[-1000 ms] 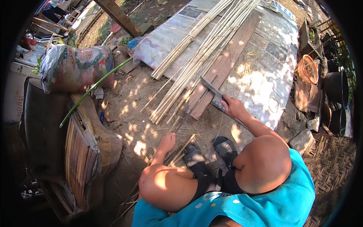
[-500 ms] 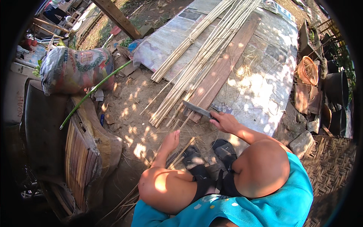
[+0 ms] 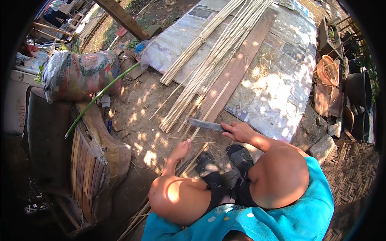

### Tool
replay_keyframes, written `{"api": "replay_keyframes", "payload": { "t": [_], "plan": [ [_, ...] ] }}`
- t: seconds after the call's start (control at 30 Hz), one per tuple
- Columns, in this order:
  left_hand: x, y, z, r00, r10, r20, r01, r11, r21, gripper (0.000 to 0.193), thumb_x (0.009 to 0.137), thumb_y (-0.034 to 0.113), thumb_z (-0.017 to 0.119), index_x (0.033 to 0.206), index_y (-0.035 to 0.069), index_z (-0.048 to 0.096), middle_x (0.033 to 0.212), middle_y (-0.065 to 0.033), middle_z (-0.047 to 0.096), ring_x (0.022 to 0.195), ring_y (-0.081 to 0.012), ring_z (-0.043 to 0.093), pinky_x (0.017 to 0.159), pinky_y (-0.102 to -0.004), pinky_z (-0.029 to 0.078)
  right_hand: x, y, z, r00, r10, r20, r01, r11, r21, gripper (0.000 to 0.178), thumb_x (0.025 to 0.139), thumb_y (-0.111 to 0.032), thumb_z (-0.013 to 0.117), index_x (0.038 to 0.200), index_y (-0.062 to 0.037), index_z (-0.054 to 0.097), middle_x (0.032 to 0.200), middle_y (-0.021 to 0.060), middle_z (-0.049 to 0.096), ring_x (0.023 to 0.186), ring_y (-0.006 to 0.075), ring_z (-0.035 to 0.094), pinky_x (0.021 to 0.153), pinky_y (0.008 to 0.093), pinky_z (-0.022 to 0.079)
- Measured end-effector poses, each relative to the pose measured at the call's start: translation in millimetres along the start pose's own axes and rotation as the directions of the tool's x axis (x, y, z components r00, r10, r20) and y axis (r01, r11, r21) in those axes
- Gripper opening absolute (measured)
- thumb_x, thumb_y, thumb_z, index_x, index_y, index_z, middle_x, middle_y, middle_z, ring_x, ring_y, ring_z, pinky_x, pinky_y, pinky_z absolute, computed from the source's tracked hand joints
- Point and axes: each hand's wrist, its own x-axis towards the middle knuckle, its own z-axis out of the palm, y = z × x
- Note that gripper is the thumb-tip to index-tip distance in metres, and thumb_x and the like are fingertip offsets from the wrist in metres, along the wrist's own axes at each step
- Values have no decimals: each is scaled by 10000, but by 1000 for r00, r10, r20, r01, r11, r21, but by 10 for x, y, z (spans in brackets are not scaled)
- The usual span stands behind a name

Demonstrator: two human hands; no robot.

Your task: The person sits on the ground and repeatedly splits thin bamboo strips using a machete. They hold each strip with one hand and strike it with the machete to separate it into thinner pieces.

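My left hand (image 3: 181,150) is closed on the near end of a thin bamboo strip (image 3: 217,99). The strip slants up and away to the right, its far part over a long brown wooden plank (image 3: 250,51). In my right hand (image 3: 240,133) is a knife (image 3: 205,124), gripped at the handle. Its grey blade points left and crosses over the strip a short way beyond my left hand; whether the edge touches the strip I cannot tell. Left of the plank lie a loose pile of pale bamboo strips (image 3: 209,68) and a tied bundle of strips (image 3: 189,53).
A pale printed sheet (image 3: 277,96) lies under the plank and piles. At left are a stuffed sack (image 3: 82,74), a green stalk (image 3: 100,94) and a carved wooden piece (image 3: 110,154). An orange basket (image 3: 327,70), a stone (image 3: 321,148) and a woven mat (image 3: 350,176) are at right.
The knife has come down the strip toward my left hand, its blade now lying more level. My right hand has dropped slightly; my left hand still grips the strip in nearly the same place.
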Motion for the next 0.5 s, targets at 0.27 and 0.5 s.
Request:
{"api": "replay_keyframes", "payload": {
  "t": [0.27, 0.5],
  "plan": [
    [-519, -755, -605, 958, -174, 227, 200, 975, -95, 514, 1068, 539, 507, 1018, 60, 684, 725, -73, 628, 630, -166, 580, 581, -331, 493, 465, 1159, -631, 914, 356, -193, -363, 932, 3, 432, 1064, -437, 504, 1213, -44, 602, 853, 283, 710, 833, 501, 689, 745, 582, 535],
    [-1079, -967, -1326, 921, -337, -194, 364, 574, 733, 432, 967, 387, 601, 1226, 68, 737, 1204, -232, 723, 1196, -380, 672, 1013, -470, 539, 165, 680, -382, 859, 509, -49, -472, 826, 309, 491, 1074, -431, 488, 1397, -67, 553, 927, 303, 723, 851, 500, 708, 804, 535, 573]
  ]
}}
